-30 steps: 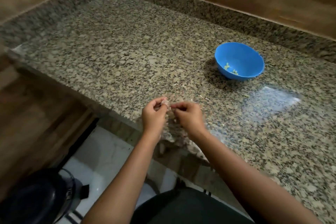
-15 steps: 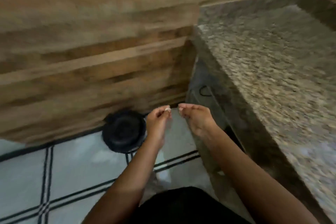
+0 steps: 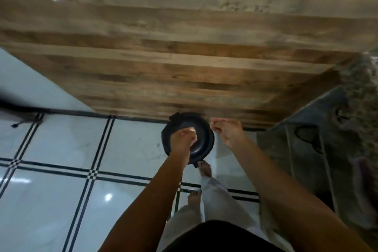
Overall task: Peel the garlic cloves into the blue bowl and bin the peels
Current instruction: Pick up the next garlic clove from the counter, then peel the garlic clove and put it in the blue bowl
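Observation:
I am looking down at the floor, where a round black bin (image 3: 201,145) stands against the wood-panelled wall with its lid open. My left hand (image 3: 183,139) hangs over the bin's mouth and pinches a pale garlic peel (image 3: 192,129) at its fingertips. Just past the bin's right rim, my right hand (image 3: 227,132) has its fingers curled together, pinching a small pale piece that looks like the garlic clove (image 3: 212,123). My bare foot (image 3: 204,169) rests at the bin's pedal. The blue bowl is out of view.
The wood-panelled wall (image 3: 184,57) fills the top of the view. At the right edge the granite counter (image 3: 368,80) shows, blurred, with a grey cabinet front and black handles (image 3: 306,132) under it. White tiles with black lines (image 3: 92,176) cover the floor.
My view swung from the counter and blue bowl down to the floor. Both hands left the counter edge; the left now hangs over the bin, whose lid has opened.

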The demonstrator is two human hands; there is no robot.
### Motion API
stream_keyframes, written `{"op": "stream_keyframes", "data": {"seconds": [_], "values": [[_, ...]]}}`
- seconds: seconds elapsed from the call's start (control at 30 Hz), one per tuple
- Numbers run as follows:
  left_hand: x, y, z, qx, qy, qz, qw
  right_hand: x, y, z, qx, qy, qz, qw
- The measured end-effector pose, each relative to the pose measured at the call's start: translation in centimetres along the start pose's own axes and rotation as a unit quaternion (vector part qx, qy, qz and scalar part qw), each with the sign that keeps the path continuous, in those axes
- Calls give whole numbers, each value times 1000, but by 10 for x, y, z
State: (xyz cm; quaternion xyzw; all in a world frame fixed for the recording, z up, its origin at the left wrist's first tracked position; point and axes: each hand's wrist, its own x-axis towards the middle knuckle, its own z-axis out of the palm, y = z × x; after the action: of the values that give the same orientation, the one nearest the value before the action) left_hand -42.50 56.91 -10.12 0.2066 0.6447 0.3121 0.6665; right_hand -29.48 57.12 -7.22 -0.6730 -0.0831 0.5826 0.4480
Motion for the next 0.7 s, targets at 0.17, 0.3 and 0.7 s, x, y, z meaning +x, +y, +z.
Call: {"op": "stream_keyframes", "data": {"seconds": [0.17, 0.3, 0.7], "values": [[46, 2, 2, -41, 40, -124, 991, 69, 22, 14, -42, 28, 62, 997], [77, -13, 5, -16, 81, -147, 986, 109, 39, 20, -41, 45, 114, 992], [124, -17, 3, -81, 72, -178, 978, 141, 72, 43, 4, 70, 159, 985]]}}
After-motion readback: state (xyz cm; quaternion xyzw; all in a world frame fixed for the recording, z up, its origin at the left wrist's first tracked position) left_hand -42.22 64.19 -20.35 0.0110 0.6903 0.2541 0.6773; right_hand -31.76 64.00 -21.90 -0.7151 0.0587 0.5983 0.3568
